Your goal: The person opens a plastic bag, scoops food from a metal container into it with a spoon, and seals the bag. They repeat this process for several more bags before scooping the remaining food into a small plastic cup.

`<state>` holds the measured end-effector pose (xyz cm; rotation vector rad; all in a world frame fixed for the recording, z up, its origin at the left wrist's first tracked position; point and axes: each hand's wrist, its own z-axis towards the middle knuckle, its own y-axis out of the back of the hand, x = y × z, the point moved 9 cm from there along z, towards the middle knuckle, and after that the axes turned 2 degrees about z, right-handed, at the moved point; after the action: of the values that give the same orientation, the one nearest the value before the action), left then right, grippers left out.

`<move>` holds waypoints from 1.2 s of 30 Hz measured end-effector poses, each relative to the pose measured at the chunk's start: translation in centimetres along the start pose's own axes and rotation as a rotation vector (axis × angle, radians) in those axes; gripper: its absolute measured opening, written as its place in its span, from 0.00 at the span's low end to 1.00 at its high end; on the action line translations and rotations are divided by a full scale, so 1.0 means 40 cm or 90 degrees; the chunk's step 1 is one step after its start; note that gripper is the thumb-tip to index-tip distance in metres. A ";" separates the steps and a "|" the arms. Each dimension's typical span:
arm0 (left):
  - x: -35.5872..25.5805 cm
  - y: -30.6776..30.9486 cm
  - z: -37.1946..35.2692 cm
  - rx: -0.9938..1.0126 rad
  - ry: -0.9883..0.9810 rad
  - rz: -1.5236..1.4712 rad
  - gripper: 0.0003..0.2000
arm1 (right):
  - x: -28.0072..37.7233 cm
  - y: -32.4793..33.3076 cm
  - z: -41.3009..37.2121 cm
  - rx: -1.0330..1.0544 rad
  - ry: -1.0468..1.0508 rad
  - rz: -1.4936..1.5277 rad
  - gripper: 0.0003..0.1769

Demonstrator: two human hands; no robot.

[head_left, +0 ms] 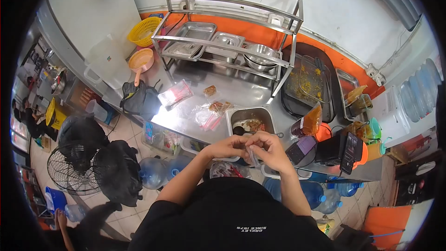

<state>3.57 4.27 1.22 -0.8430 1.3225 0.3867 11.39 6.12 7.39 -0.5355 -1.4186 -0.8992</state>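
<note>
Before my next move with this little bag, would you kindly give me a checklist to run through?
1. Both hands on the small clear bag: ok. The left hand and right hand pinch it between them.
2. Bag mouth open: cannot tell, the fingers hide it.
3. Food in the steel pan: ok, some shows at the bottom.
4. Spoon close by: ok, it lies at the pan's near edge.
5. Filled packets apart from the pan: ok, they lie on the counter.

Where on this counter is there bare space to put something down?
Bare steel lies between the rack legs and the metal container, right of the plastic bags. The right end, around the black appliance and dark tray, is crowded.
</note>
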 end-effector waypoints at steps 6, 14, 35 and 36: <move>0.006 0.028 0.002 -0.139 -0.051 0.007 0.05 | 0.002 0.114 -0.024 -0.325 0.012 0.192 0.06; -0.007 0.037 -0.007 -0.231 -0.053 0.097 0.06 | -0.083 0.081 -0.034 -0.334 -0.031 0.101 0.05; -0.051 0.045 -0.022 -0.283 -0.134 0.082 0.17 | -0.075 0.081 -0.053 -0.354 -0.010 0.096 0.08; -0.053 0.050 -0.024 -0.281 -0.131 0.097 0.15 | -0.060 0.088 -0.058 -0.380 0.018 0.018 0.08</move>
<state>1.04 5.32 2.59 -1.0377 1.1266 0.8851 15.78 6.84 5.46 -0.9792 -1.1006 -1.3084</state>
